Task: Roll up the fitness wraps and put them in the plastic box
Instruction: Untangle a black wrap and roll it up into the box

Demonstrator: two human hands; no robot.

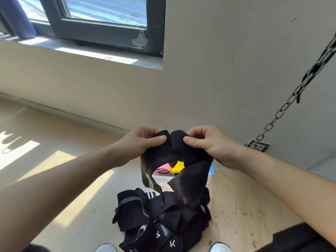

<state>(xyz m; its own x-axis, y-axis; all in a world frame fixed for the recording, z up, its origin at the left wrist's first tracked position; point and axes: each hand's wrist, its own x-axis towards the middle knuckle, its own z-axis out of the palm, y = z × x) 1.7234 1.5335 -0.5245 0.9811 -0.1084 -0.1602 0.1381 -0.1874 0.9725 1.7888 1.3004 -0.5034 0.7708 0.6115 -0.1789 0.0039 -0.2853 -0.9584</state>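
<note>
Forearms (63, 182) reach forward and converge; left hand (143, 142) and right hand (205, 140) each pinch the top of a crumpled black wrap (190, 171), hanging above the wrap pile (163, 219) and plastic box (161, 180) on the floor (81, 188).

plastic box (161, 180) mostly behind wrap (192, 171), shoes (106, 248) cropped

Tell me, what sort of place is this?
Likely a home workout room: a heavy chain hangs by the wall, black fitness wraps lie piled on the wooden floor, and a window lets in sun.
</note>
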